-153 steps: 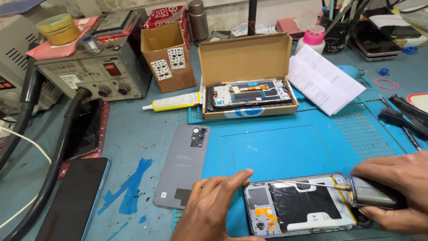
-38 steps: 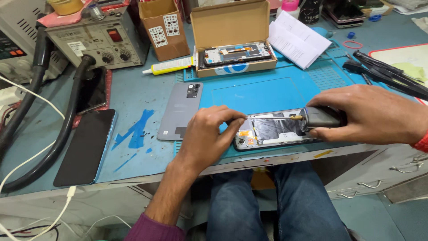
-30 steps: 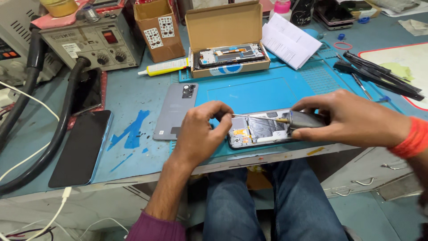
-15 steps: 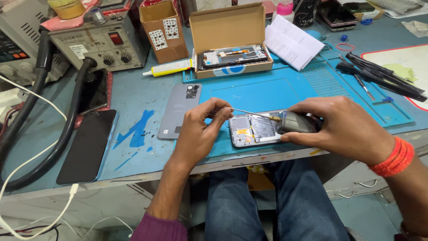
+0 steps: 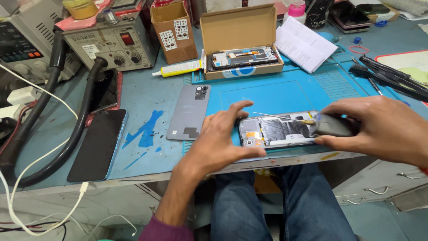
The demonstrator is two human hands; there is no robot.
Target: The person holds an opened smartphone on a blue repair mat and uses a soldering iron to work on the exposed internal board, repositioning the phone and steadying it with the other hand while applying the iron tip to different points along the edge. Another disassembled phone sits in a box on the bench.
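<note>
- Head view: opened phone (image 5: pixel 278 130), back off, lies on blue mat (image 5: pixel 285 91) at the bench's (image 5: pixel 142 98) near edge
- Left hand (image 5: pixel 218 143) spread wide, thumb and fingers bracing the phone's left end
- Right hand (image 5: pixel 379 127) closed around a dark tool (image 5: pixel 332 127) at the phone's right end
- Grey back cover (image 5: pixel 189 112) just left of the mat; open cardboard box (image 5: pixel 240 44) behind

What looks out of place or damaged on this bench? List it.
The blue work mat is fine, but the benchtop left of it bears torn blue tape scraps. The opened phone sits near the bench's front edge.
</note>
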